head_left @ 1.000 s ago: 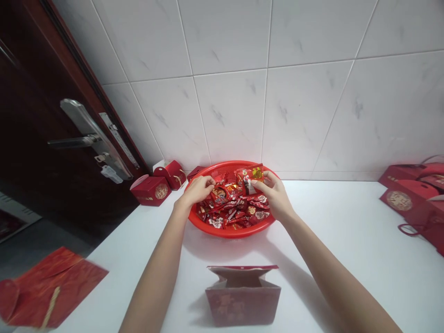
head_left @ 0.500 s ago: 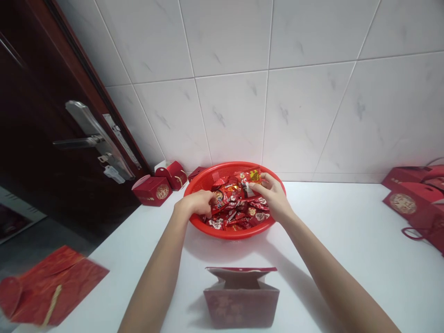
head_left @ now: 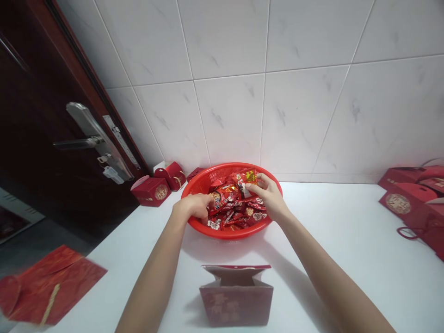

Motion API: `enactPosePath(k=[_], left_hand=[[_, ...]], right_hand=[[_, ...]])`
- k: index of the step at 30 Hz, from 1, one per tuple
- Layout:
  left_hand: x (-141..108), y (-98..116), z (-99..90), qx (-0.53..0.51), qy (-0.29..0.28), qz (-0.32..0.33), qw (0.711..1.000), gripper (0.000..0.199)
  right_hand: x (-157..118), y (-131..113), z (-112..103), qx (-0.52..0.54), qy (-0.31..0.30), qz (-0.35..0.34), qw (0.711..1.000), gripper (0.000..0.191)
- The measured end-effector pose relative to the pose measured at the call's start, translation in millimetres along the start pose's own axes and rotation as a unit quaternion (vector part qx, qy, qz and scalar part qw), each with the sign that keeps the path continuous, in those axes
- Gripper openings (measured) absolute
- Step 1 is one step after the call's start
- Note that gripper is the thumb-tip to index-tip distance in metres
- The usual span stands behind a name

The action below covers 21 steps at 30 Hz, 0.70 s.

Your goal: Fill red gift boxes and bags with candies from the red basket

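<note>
1. The red-and-gold packet (head_left: pixel 245 179) is up at the far right part of the basket (head_left: pixel 231 234), pinched between thumb and fingers of the right hand (head_left: pixel 268 196).
2. The left hand (head_left: pixel 194 206) reaches over the left rim, fingers bent down by a shiny wrapper (head_left: pixel 225 196); I cannot tell whether they grip it.
3. Other wrapped packets (head_left: pixel 239 219) are heaped below both hands, partly covered by them.
4. Nearer, between the forearms, a box (head_left: pixel 236 305) stands with its mouth open (its inside is in shadow).
5. Behind the basket, a small box (head_left: pixel 194 174) is half hidden; two more red boxes (head_left: pixel 151 190) sit left of it.
6. Farther off: a corded bag (head_left: pixel 69 286) at left, stacked cartons (head_left: pixel 404 203) at right, and a door (head_left: pixel 31 138) beside the table (head_left: pixel 333 217).
</note>
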<state>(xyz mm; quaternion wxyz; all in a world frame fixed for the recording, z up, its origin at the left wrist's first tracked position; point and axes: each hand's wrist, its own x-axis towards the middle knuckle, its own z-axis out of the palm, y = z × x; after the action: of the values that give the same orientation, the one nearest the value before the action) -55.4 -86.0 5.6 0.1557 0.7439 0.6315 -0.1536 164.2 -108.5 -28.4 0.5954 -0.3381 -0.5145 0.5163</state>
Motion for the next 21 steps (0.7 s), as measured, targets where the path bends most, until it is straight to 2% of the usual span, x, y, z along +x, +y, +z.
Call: enactPosePath(k=[4, 7, 12, 15, 18, 21], left_hand=[[-1, -1, 0.9, 0.010, 0.005, -0.008, 1.000, 0.061], [-3, 3, 1.4, 0.031, 0.032, -0.018, 0.999, 0.053], [-2, 9, 1.1, 0.043, 0.031, -0.024, 0.998, 0.036], [1, 3, 1.4, -0.002, 0.022, -0.007, 1.000, 0.034], [0, -4, -1.0, -0.080, 0.003, 0.027, 0.996, 0.040], [-7, -5, -6.7, -0.157, 0.041, 0.088, 0.983, 0.052]], right_hand=[[0, 0, -1, -0.002, 0.004, -0.001, 1.000, 0.029], [0, 0, -1, -0.012, 0.011, -0.002, 1.000, 0.029], [0, 1, 0, -0.009, 0.010, 0.003, 1.000, 0.029], [0, 1, 0, -0.012, 0.011, 0.003, 1.000, 0.028], [0, 0, 0, -0.014, 0.000, 0.005, 1.000, 0.027], [0, 0, 0, -0.016, 0.006, 0.002, 1.000, 0.027]])
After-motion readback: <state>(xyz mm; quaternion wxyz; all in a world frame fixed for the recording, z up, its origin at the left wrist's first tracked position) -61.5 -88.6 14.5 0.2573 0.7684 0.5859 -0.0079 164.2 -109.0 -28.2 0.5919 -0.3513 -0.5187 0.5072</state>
